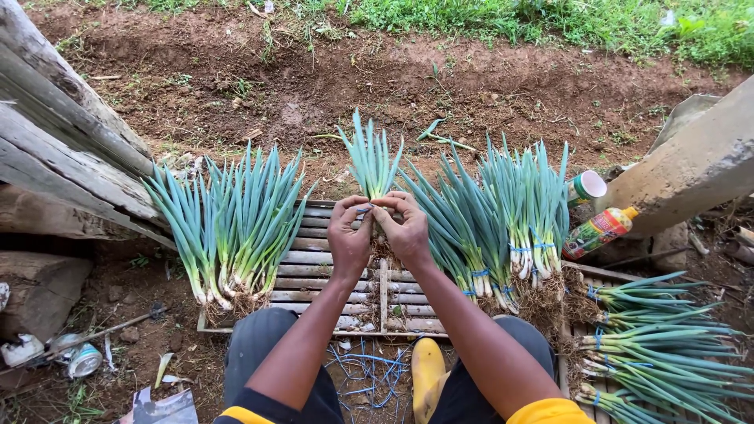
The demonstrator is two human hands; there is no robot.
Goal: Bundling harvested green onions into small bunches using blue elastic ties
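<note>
My left hand [349, 235] and my right hand [404, 229] meet around a small bunch of green onions [371, 161], gripping it low on the stalks where a blue tie [364, 209] shows between the fingers. The bunch stands upright over a slatted plastic crate [314, 267] lying flat on the soil. The roots are hidden behind my hands.
Loose green onions [232, 228] lie on the crate's left. Tied bunches [503, 228] lie to the right, more bunches [660, 345] at far right. Blue ties [369, 373] sit between my knees by a yellow boot [426, 377]. Two bottles [597, 228] and wooden planks [55, 149] flank the spot.
</note>
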